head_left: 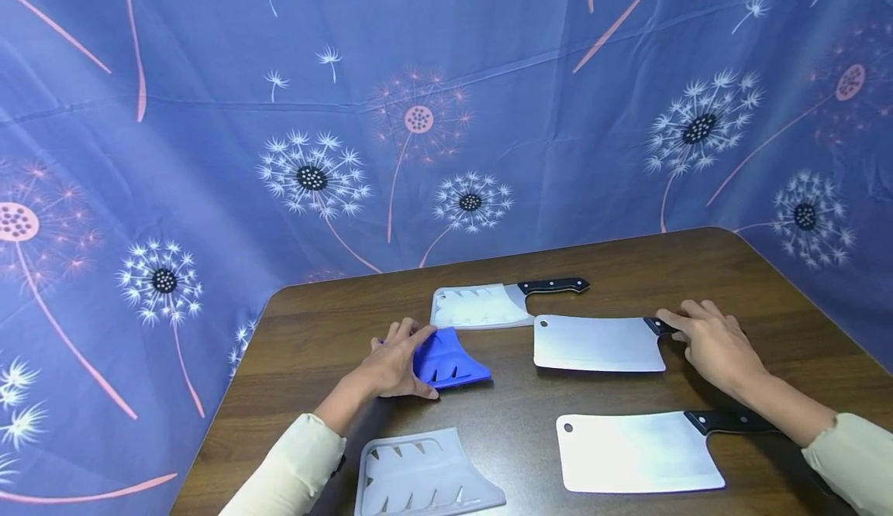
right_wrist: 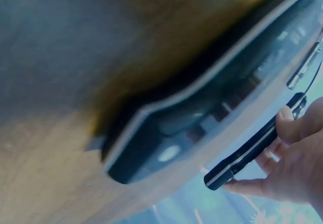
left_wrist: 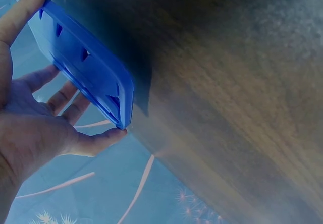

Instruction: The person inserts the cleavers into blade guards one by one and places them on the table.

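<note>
On the brown table [head_left: 335, 322], we see the left hand [head_left: 394, 361] pinching the blue blade guard [head_left: 446, 359] between thumb and fingers, its edge tipped up off the wood. Over on the right, the right hand [head_left: 715, 345] curls around the black handle of the middle cleaver [head_left: 596, 343], blade lying flat. A sheathed cleaver [head_left: 481, 305] lies behind, a bare cleaver [head_left: 638, 452] and clear guard [head_left: 422, 476] nearer us.
</note>
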Demonstrator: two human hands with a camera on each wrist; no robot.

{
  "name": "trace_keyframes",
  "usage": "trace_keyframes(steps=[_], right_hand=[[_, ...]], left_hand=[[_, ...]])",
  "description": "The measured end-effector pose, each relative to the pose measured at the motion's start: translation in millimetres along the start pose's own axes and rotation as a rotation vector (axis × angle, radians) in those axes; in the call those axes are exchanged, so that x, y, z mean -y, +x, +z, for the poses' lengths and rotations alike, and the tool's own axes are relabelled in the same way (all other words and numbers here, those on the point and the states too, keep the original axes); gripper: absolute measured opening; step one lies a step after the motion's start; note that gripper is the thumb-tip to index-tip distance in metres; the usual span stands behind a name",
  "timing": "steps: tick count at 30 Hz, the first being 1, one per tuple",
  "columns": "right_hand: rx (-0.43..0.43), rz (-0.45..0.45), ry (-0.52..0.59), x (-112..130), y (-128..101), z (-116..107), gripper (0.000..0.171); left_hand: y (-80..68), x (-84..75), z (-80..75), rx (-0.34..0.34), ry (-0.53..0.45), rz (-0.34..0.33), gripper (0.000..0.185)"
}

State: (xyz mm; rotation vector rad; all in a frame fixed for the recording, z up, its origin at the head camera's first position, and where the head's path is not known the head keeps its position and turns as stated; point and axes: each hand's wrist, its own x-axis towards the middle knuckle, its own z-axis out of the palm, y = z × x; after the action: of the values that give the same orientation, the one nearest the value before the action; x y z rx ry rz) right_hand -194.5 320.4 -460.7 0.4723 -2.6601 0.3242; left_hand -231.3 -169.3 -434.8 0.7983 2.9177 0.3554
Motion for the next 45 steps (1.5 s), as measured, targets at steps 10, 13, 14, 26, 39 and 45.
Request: trace_keyframes(steps=[10,13,14,26,39,45], right_hand=[[-0.099,0.058,0.025,8.3,9.4,-9.9,0.067],[-0.132,0.052,0.016,9.8,12.2,-14.1,0.068],[-0.146,0.048,0.012,10.7,13.4,-15.8,0.067],[-0.300,0.038,-0.007,19.2,23.0,-33.3,0.059],[-0.359,0.020,-0.020,26.9,29.3,-40.5,0.060],[-0.365,-0.004,-0.017,31.6,30.8,-40.4,0.064]], left_hand=[[-0.2,-1.9,-13.6,-0.092,0.046,-0.001,0.106],[0.1,-1.7,-18.1,-0.134,0.049,-0.009,0.106],[0.3,-1.6,-19.4,-0.147,0.049,-0.012,0.106],[1.9,-6.3,-30.3,-0.343,0.061,0.011,0.108],[2.3,-16.1,-39.9,-0.426,0.079,0.048,0.110],[3.0,-21.0,-42.0,-0.430,0.074,0.052,0.110]])
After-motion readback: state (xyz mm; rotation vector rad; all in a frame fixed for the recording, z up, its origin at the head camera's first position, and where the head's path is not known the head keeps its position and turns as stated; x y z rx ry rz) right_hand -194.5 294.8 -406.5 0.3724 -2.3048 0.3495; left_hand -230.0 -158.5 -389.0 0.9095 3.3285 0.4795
